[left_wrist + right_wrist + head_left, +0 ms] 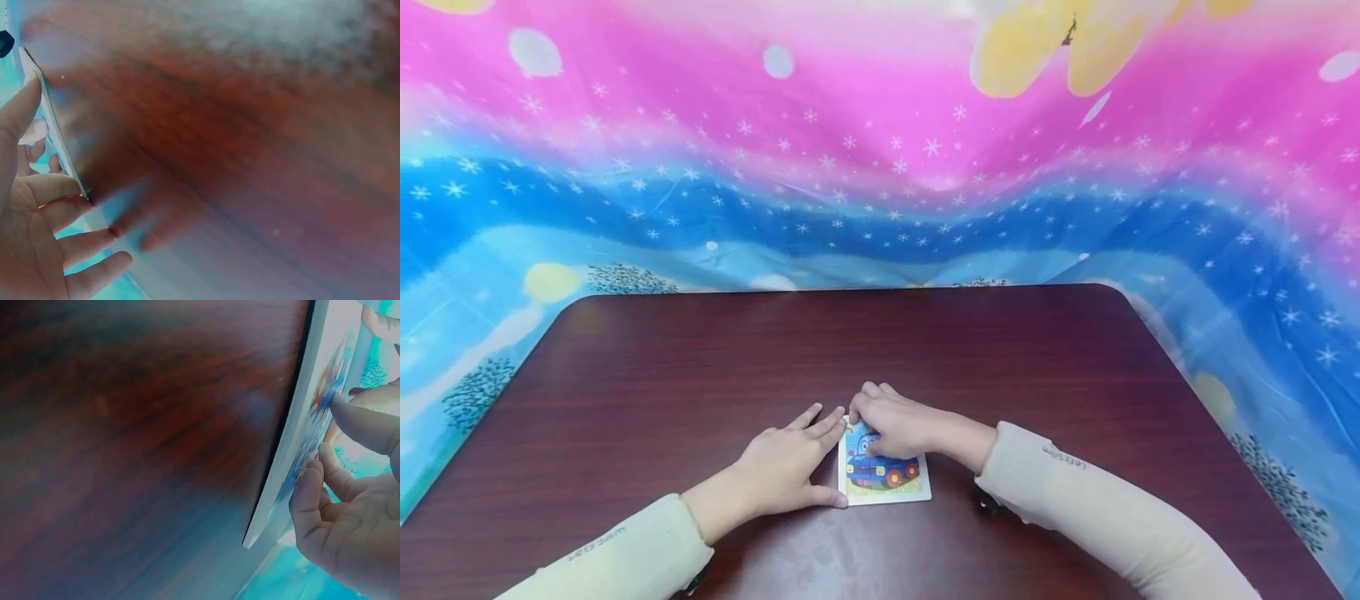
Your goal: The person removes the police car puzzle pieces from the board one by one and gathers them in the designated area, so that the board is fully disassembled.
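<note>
A small square jigsaw puzzle (882, 481) in a white frame lies on the table, its picture a blue vehicle with red wheels. My left hand (786, 467) is beside its left side, fingers spread and fairly straight, the thumb at the near left corner and fingertips by the far left one. From the right, my right hand (898, 423) reaches over the puzzle and covers its upper part. In the right wrist view, the right thumb (362, 425) and bent fingers (307, 500) touch the picture; I cannot tell whether they pinch a piece.
The dark reddish-brown table (700, 358) has rounded far corners. Behind it and at both sides hangs a pink and blue cloth (880, 183) printed with snowflakes. Both forearms wear light sleeves (1075, 500).
</note>
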{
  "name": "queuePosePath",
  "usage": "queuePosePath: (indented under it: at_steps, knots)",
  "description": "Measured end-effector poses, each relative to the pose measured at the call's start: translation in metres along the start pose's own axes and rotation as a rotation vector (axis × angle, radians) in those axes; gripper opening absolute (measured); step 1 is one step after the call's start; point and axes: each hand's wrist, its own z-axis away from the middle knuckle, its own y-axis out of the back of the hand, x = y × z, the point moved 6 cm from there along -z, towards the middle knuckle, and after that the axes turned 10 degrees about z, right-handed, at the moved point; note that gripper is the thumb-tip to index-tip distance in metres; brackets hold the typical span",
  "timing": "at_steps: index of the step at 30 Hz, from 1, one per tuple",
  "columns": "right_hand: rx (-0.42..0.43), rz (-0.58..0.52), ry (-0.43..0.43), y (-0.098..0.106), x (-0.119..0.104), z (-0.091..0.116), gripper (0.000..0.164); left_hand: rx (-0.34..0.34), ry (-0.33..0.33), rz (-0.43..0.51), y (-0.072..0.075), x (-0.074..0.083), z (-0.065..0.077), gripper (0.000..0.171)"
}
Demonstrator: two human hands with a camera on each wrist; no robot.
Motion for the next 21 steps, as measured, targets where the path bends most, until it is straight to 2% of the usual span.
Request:
queuePosePath:
  at_steps: [2, 5, 11, 21]
  knots:
    - [0.001, -0.018, 0.008, -0.0015, -0.0018, 0.0007, 0.022, -0.004, 0.007, 0.001, 0.0006, 0.0009, 0.0005, 0.1]
    - [0.006, -0.037, 0.001, -0.0033, -0.004, 0.0023, 0.022, -0.004, 0.011, -0.008, 0.0011, 0.0017, 0.0012, 0.1]
    - [0.01, -0.039, -0.052, -0.0039, -0.0018, 0.0041, 0.036, -0.005, 0.011, -0.007, 0.0011, 0.0025, 0.0017, 0.1]
    - [0.012, -0.069, -0.016, -0.0014, 0.0013, 0.0034, 0.038, -0.004, 0.014, -0.003, 0.0012, 0.0024, -0.0001, 0.1]
